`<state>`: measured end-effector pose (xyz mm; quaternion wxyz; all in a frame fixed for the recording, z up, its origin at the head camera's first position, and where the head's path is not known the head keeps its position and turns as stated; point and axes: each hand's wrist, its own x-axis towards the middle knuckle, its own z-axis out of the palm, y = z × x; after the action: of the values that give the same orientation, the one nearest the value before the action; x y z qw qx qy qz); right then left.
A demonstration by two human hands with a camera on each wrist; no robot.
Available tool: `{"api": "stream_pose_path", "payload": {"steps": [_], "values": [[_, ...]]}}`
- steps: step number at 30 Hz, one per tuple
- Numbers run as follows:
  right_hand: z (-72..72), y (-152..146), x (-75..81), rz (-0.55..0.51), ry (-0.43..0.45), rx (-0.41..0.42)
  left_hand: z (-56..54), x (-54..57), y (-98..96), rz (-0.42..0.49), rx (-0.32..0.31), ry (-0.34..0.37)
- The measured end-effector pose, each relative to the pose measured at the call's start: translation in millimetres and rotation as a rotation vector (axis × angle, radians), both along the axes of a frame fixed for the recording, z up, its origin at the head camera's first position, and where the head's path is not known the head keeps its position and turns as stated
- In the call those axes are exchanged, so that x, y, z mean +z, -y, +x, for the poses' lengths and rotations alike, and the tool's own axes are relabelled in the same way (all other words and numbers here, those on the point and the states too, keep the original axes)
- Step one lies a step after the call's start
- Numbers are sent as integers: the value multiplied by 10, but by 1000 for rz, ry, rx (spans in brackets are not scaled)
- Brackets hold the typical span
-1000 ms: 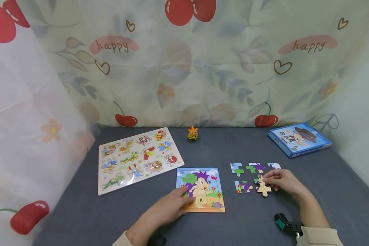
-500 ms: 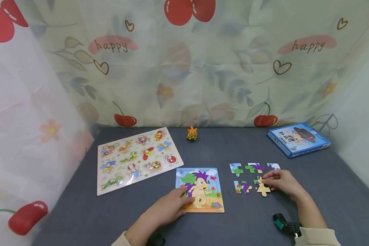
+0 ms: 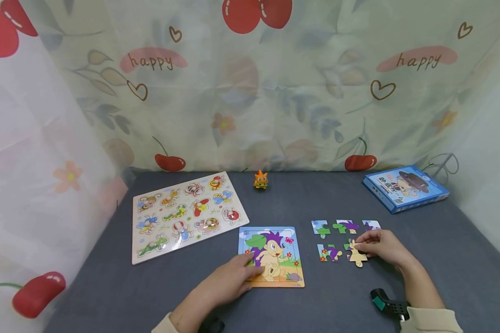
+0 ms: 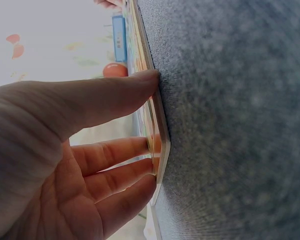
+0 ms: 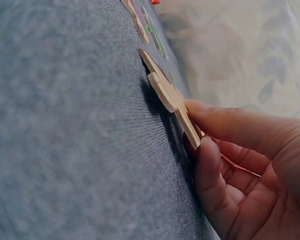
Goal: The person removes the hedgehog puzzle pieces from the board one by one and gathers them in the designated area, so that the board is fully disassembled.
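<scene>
My right hand pinches a wooden jigsaw piece, cream with a bit of purple and green, by its right side. In the right wrist view the piece is tilted, part of it raised off the dark cloth with a shadow beneath. My left hand rests on the lower left of a hedgehog jigsaw board, which lies flat. Seen from the left wrist, fairly straight fingers touch the board's top and the thumb lies at its edge. Several loose jigsaw pieces lie near my right hand.
A large white insect puzzle board lies at the left. An orange toy figure stands at the back, and a blue box lies at the back right. A black and green device sits beside the right wrist.
Almost nothing differs. The view shifts very slightly, while both hands, the board and the pinched jigsaw piece keep their places.
</scene>
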<state>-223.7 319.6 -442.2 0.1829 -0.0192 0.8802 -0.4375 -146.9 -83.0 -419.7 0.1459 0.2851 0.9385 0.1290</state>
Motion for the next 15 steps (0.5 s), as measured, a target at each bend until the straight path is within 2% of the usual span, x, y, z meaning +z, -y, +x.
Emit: {"api": "stream_pose_path", "payload": {"steps": [15], "values": [[10, 15, -1, 24, -36, -8, -6, -6, -3, -3, 2, 6]]}}
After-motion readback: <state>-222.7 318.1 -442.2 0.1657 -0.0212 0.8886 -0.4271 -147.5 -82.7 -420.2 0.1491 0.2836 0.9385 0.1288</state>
